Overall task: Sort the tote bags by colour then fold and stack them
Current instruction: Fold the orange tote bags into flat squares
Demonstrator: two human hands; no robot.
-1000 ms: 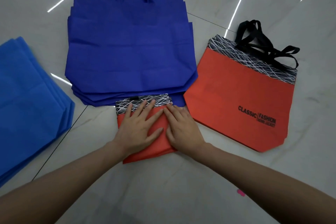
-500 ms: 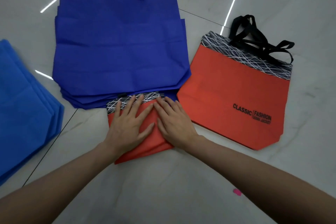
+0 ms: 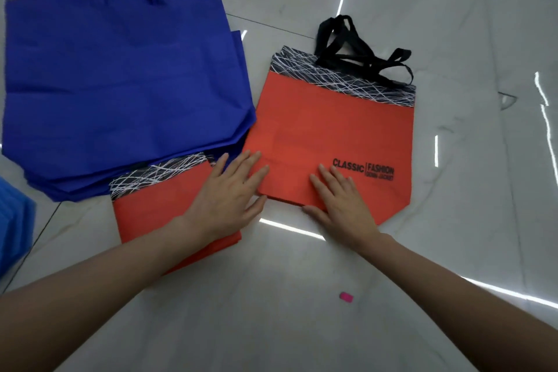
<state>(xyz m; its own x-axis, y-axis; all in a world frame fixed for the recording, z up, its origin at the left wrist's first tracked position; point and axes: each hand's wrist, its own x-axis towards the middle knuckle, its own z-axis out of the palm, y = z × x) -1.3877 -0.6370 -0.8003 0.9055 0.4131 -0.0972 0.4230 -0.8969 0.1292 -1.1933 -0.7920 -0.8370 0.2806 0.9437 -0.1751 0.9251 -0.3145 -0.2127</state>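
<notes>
Head view, floor work.

- Folded orange tote bag (image 3: pixel 151 214) is seen at 8 o'clock of centre, patterned band turned to 12. It is judged to be parked there as the base of the orange stack.
- Flat orange tote bag (image 3: pixel 332 130) is laid just past centre toward 2 o'clock, printed side up, with its black handles (image 3: pixel 347 48) trailing to 12. Layered edges are seen at its near side, but the number of bags cannot be told.
- Left hand (image 3: pixel 229 193): fingers straight and spread. The palm is laid over the 3 o'clock edge of the folded bag, and the fingertips are set on the near-left corner of the flat bag.
- Right hand (image 3: pixel 341 202): fingers flat on the orange fabric by the near edge, slightly apart. The thumb is splayed toward 9 at the hem. Nothing is pinched by either hand.
- Judgement: the hands are placed at the near edge so that this bag can be drawn in or its first fold started. Folding of the orange lot is taken as only begun.

Surroundings:
- Dark blue tote bag pile (image 3: pixel 120 84) at 10 o'clock, unfolded. Its near edge is met by the folded bag's band and its right corner by the flat bag, so room for folding on that side is cramped.
- Lighter blue bags (image 3: pixel 12 226) at the 9 o'clock margin, mostly cut off.
- Small pink object (image 3: pixel 346 296) at 5 o'clock on the marble floor (image 3: pixel 453 24), well apart from the bags.
</notes>
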